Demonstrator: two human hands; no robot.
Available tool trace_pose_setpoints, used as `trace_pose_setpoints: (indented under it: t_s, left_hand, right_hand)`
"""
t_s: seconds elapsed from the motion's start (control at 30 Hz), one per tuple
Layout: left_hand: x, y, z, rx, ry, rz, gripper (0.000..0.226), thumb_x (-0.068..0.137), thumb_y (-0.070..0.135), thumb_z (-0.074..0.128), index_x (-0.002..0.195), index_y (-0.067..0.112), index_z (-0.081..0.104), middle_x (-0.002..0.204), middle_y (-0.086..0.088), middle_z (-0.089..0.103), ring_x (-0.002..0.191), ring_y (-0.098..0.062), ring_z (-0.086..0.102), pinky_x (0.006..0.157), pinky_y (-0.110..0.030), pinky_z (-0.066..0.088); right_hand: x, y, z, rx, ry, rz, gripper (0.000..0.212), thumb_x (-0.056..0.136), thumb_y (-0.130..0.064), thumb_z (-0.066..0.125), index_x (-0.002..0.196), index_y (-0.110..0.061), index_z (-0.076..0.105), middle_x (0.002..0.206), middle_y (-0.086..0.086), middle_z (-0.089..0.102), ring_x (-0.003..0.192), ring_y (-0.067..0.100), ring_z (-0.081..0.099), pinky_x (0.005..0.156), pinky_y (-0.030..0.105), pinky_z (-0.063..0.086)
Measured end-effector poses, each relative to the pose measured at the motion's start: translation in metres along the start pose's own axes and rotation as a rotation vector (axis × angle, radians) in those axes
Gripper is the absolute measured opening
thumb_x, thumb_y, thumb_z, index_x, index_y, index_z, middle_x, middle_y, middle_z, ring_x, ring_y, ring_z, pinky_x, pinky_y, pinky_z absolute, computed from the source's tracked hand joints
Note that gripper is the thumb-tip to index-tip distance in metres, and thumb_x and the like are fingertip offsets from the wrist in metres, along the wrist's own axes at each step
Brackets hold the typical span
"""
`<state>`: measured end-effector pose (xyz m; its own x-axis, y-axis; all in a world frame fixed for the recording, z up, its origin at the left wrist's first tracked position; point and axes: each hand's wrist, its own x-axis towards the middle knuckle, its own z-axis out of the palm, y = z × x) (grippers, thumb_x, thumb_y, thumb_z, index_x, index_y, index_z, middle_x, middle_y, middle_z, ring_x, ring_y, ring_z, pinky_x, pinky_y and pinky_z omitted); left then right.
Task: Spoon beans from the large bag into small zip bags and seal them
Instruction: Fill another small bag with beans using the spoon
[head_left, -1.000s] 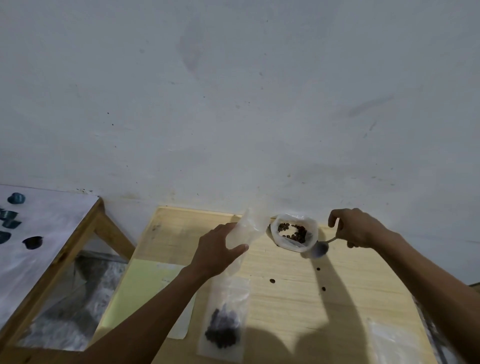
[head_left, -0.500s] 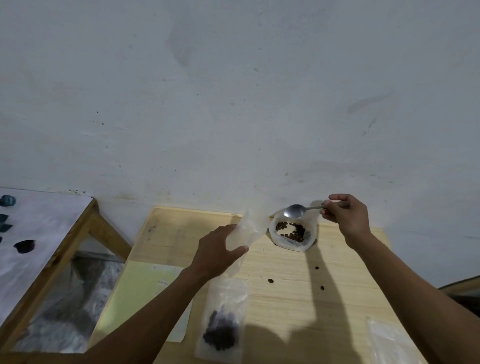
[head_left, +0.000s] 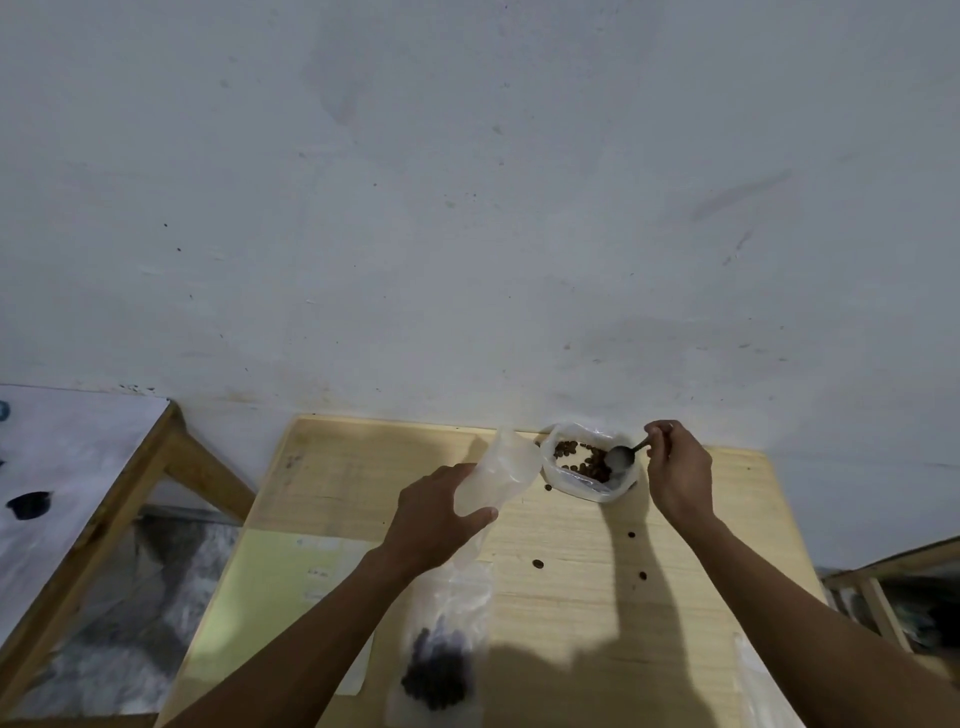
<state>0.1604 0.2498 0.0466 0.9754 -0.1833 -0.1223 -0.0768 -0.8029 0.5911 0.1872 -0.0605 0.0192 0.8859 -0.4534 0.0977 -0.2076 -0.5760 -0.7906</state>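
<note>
Right hand (head_left: 675, 470) fingers pinch the spoon (head_left: 621, 457) in the far large bag (head_left: 589, 462). Left hand (head_left: 436, 514) grips an empty small bag (head_left: 501, 470). One filled bag (head_left: 441, 654) lies near; more remain, I think.

- large bag (head_left: 589, 470): clear plastic, mouth open, brown beans (head_left: 587, 460) inside, at table's far edge, right of centre
- spoon (head_left: 623, 456): metal, bowl dipped in beans
- small zip bag (head_left: 501, 470): clear, empty-looking, held tilted, just left of large bag
- filled zip bag (head_left: 441, 649): flat near front edge, dark beans at bottom
- loose beans (head_left: 537, 563): scattered mid-table

Two bare forearms, no sleeves in view, left hand (head_left: 434, 519) and right hand (head_left: 675, 470) both ungloved
</note>
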Motion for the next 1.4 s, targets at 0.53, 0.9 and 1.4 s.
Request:
trace_pose_setpoints:
  t_s: [0.53,0.9,1.4]
  left_hand:
    - [-0.005,-0.006,0.016,0.046,-0.044,0.031,0.064,0.082,0.056,0.067,0.137,0.028,0.050,0.125,0.008,0.062,0.107,-0.012,0.059,0.098,-0.027,0.044]
    - [0.001,-0.005,0.024,0.092,-0.042,0.059,0.065,0.081,0.058,0.065,0.137,0.030,0.048,0.123,0.008,0.062,0.106,-0.013,0.060,0.098,-0.031,0.044]
    - [0.017,0.014,0.035,0.084,0.015,0.147,0.062,0.079,0.051,0.071,0.134,0.029,0.053,0.120,0.006,0.065,0.106,-0.017,0.061,0.089,-0.028,0.044]
  right_hand:
    - [-0.011,0.016,0.029,0.437,-0.006,0.692,0.012,0.092,-0.018,0.065,0.087,-0.010,0.071,0.082,0.014,0.072,0.068,0.030,0.062,0.051,0.030,0.039]
    - [-0.017,-0.011,-0.016,0.580,0.053,0.587,0.019,0.097,-0.008,0.053,0.108,-0.004,0.068,0.098,0.012,0.066,0.061,0.020,0.053,0.062,0.028,0.040]
    - [-0.049,-0.079,-0.033,0.233,-0.213,-0.073,0.016,0.098,-0.020,0.058,0.097,-0.025,0.073,0.083,-0.009,0.074,0.070,0.009,0.066,0.064,0.018,0.047]
